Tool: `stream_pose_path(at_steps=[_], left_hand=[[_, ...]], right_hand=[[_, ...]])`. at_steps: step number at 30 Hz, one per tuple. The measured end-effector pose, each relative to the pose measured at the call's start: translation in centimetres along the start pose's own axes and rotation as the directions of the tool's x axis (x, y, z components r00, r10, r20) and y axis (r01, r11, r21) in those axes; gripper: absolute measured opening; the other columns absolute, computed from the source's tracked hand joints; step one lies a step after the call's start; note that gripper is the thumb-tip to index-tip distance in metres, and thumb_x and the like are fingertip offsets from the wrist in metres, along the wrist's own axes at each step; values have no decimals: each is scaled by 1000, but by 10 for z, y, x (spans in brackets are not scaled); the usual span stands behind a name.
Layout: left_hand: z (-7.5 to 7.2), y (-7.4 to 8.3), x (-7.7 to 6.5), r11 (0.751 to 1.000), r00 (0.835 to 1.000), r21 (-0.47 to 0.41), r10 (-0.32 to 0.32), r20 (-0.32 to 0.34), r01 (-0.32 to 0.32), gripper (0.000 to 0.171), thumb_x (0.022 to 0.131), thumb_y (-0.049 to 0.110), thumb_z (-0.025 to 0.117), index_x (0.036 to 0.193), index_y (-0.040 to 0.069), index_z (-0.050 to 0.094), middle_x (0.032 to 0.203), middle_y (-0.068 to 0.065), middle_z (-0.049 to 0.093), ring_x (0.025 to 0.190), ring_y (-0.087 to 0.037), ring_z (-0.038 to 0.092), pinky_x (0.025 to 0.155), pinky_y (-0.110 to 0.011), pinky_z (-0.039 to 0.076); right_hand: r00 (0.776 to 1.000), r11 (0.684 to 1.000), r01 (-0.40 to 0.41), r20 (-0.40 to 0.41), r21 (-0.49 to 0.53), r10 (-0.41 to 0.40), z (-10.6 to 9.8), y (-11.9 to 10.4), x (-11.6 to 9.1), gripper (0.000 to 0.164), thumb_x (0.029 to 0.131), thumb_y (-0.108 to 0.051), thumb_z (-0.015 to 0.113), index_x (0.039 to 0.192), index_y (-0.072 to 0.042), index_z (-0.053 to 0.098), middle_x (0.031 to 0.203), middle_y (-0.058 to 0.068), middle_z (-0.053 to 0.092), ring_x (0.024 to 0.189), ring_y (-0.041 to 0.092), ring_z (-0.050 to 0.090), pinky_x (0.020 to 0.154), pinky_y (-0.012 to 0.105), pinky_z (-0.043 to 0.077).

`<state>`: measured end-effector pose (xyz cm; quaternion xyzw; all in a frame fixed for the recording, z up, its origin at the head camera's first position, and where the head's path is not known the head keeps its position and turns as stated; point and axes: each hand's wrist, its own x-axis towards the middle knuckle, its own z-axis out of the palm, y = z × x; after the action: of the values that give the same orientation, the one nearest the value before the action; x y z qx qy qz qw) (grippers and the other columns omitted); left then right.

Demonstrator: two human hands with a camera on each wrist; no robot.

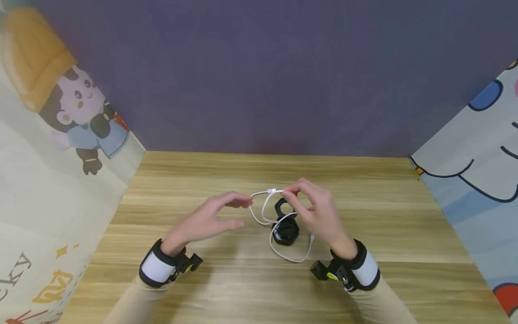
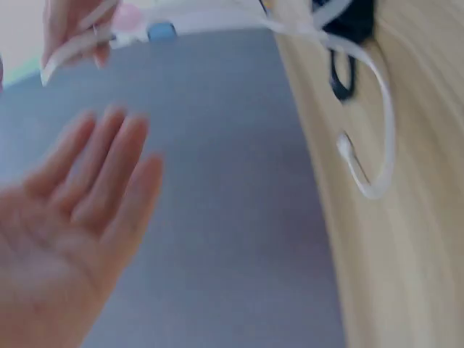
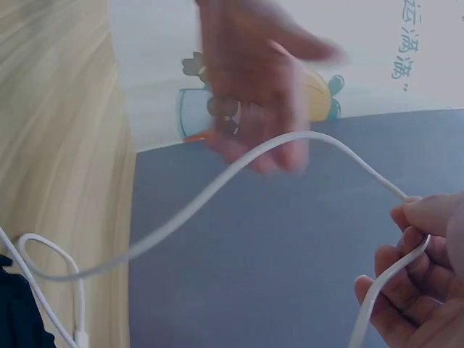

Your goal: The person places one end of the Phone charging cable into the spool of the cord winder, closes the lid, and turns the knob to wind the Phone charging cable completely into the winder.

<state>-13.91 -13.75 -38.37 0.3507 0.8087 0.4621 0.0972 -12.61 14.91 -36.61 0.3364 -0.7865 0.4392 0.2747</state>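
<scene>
A white charging cable (image 1: 292,260) lies in loose loops at the middle of the wooden table, part of it raised. My right hand (image 1: 317,209) pinches the cable between thumb and fingertips, as the right wrist view also shows. To the left, my left hand (image 1: 206,220) has its fingers extended and thumb apart, holding nothing, its fingertips close to a cable loop in the head view. One white plug (image 1: 272,191) shows near the right fingertips and another plug (image 1: 312,237) hangs below the right hand. Under the loops sits a small black hexagonal case (image 1: 288,234) with a ring-shaped part (image 1: 279,208) behind it.
The wooden table (image 1: 226,288) ends at a dark blue back wall (image 1: 259,81). A cartoon-printed panel (image 1: 93,189) stands at the left and another printed panel (image 1: 457,198) at the right. Both wrists wear black-and-white straps with small cameras.
</scene>
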Motion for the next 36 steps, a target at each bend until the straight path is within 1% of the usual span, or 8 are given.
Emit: stream_pose_path(at_steps=[2, 5, 9, 12, 19, 22, 31, 36], left_hand=[[8, 11, 10, 1000, 994, 8, 17, -109, -16, 44, 96, 19, 74, 138, 8, 63, 132, -5, 69, 120, -20, 64, 105, -45, 51], [20, 25, 25, 997, 968, 52, 71, -242, -60, 32, 97, 19, 74, 127, 8, 70, 121, -3, 74, 109, -16, 69, 96, -38, 56], [34, 37, 43, 977, 915, 110, 209, -344, -181, 21, 90, 14, 80, 109, 5, 78, 102, -4, 78, 91, -13, 72, 82, -28, 59], [40, 41, 50, 957, 874, 130, 291, -388, -261, 18, 84, 9, 84, 101, 3, 80, 94, -6, 79, 80, -13, 72, 74, -23, 59], [40, 36, 56, 886, 787, 185, 463, -407, -425, 23, 78, -1, 85, 100, -1, 80, 92, -9, 79, 74, -12, 73, 67, -18, 58], [40, 34, 59, 864, 764, 203, 502, -406, -461, 25, 77, -2, 85, 102, -2, 80, 92, -10, 79, 73, -12, 72, 63, -17, 56], [37, 31, 63, 842, 735, 281, 538, -413, -460, 18, 77, -3, 85, 94, 1, 82, 83, -7, 78, 64, -10, 64, 56, -16, 47], [21, 28, 57, 827, 688, 374, 559, -464, -419, 10, 80, 2, 84, 89, 1, 81, 80, -8, 76, 65, -15, 67, 58, -20, 53]], right_hand=[[1000, 1000, 6, 15, 6, -7, 4, -1, -1, 20, 83, 11, 76, 96, -3, 73, 87, 2, 72, 76, 13, 65, 70, 22, 53], [999, 1000, 21, 36, 5, -21, 10, -1, -2, 17, 86, 7, 77, 98, -3, 72, 88, 3, 72, 77, 12, 64, 68, 24, 53], [998, 1000, 13, 60, 26, -15, 12, -1, -3, 6, 97, -9, 72, 99, -3, 72, 91, 4, 72, 79, 13, 66, 69, 23, 53], [997, 999, -9, 72, 51, 5, 10, -2, -3, 19, 102, -21, 66, 98, -3, 72, 91, 5, 73, 81, 14, 67, 71, 22, 53], [996, 995, -20, 92, 102, 11, 5, 0, -1, 8, 99, -9, 69, 98, -2, 72, 92, 5, 74, 84, 15, 69, 77, 18, 53], [995, 992, -24, 95, 121, 13, 4, 2, -1, 8, 99, -7, 68, 97, 0, 72, 92, 5, 74, 85, 16, 70, 79, 18, 54], [981, 983, -136, 158, 124, 115, -3, 1, -1, 6, 97, -6, 70, 98, -5, 75, 94, 2, 76, 89, 13, 70, 83, 20, 55], [978, 984, -140, 168, 107, 121, -11, 1, -3, 6, 97, -7, 70, 96, -4, 76, 92, 2, 76, 85, 11, 70, 80, 20, 57]])
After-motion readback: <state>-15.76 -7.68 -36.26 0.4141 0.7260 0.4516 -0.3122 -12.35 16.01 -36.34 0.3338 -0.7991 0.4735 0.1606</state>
